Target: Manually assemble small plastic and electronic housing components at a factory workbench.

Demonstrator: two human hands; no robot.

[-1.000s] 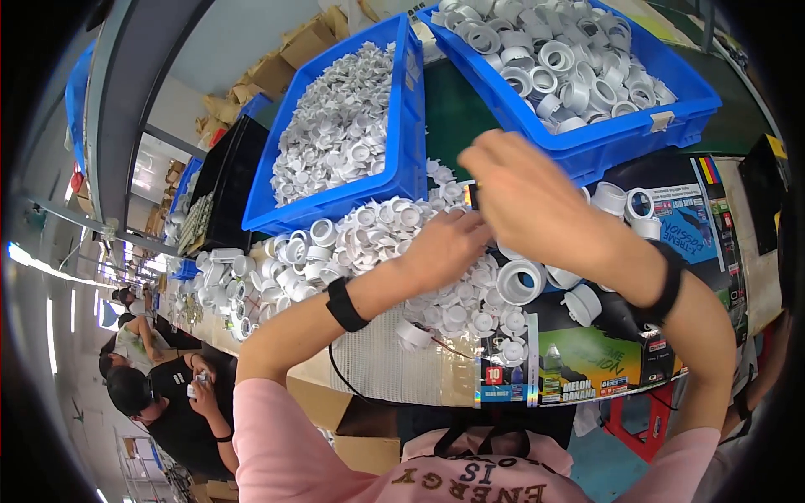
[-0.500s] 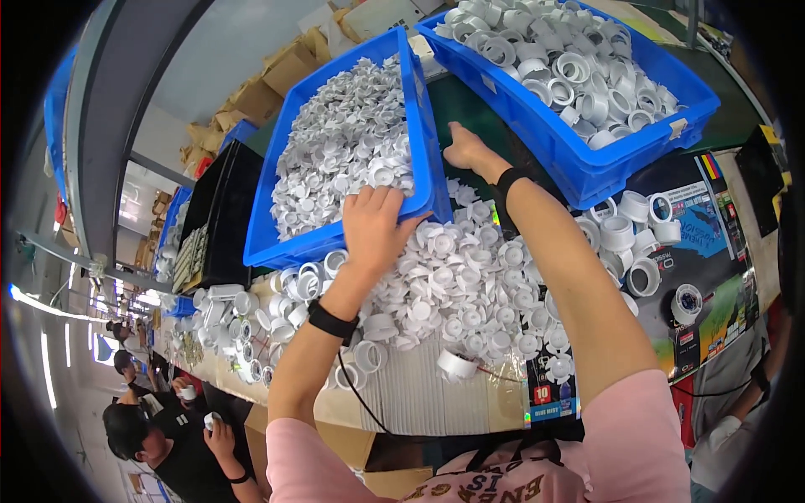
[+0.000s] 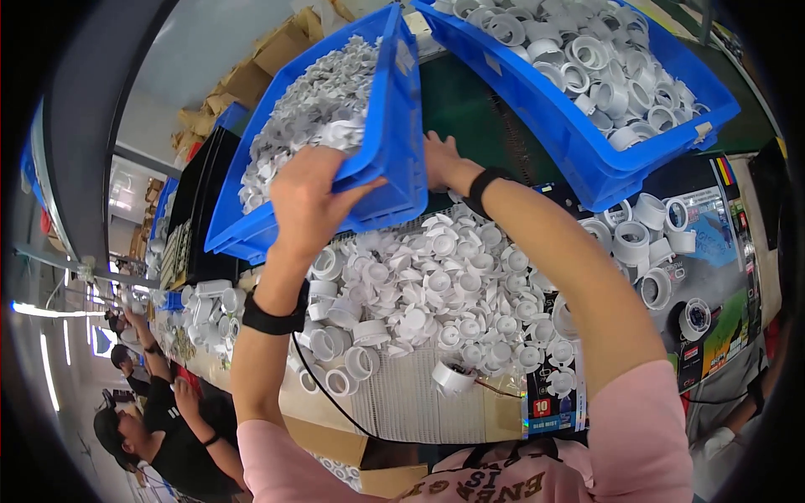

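Observation:
A blue plastic bin (image 3: 401,155) heaped with small white plastic caps (image 3: 323,96) stands tilted at the upper left. My left hand (image 3: 312,194) is closed over its near rim, thumb on the outer wall. Against the bin's right side, my right hand (image 3: 443,161) holds on; the bin's wall hides part of it, and its visible fingertips point away from me. Below the bin, a wide pile of the same kind of white caps (image 3: 444,277) covers the worktable. White plastic rings (image 3: 362,360) lie along the pile's left side.
A second blue bin (image 3: 579,172) full of white rings (image 3: 587,54) stands at the upper right. More rings (image 3: 631,243) and a black-and-white round part (image 3: 694,318) lie on the printed sheet (image 3: 713,251). A co-worker (image 3: 180,427) is at the lower left.
The bin with the caps has shifted left and tipped, uncovering more of the pile. My left hand moved left with it, and my right hand came in against its right side.

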